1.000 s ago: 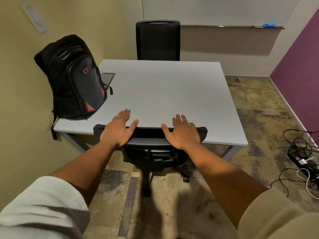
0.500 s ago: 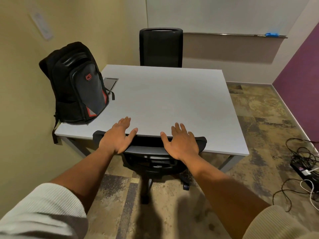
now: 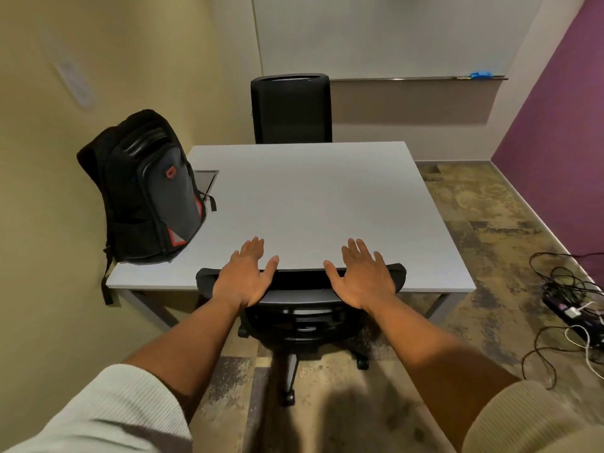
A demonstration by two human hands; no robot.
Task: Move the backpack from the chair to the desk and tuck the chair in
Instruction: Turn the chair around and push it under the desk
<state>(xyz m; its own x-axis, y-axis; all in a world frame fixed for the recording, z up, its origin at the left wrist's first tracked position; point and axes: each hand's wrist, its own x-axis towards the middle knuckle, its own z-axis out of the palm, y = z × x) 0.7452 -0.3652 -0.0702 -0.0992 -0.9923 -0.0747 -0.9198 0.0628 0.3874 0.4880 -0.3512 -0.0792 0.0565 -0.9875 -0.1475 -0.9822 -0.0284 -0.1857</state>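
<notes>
Backpack [image 3: 148, 188] stands upright on the left end of the desk [image 3: 310, 204], leaning toward the yellow wall in the left of the frame; one strap hangs over the desk edge. That half of the task looks done.

Lower centre: the near chair [image 3: 302, 289], its backrest top touching or just short of the desk's front edge, seat apparently under the top already. Left hand [image 3: 243, 277] lies flat on the backrest's left part, fingers straight, thumb spread, gripping nothing. Right hand [image 3: 364, 277] mirrors it on the right part, equally flat and unclenched, fingertips over the desk edge.

Step in hand, as judged: the final push. Do it well by pressing evenly with both palms so the chair rolls straight and doesn't swivel; ease off as the backrest meets the edge, and keep the fingertips out of the pinch between backrest and desk.

Hard to make out: whether the backrest actually touches the desk; the seat is hidden under the top, the castors partly in shadow. A second chair [image 3: 291, 109] at upper centre shows only its back. Cables and a power strip [image 3: 573, 308] run off the right edge.
</notes>
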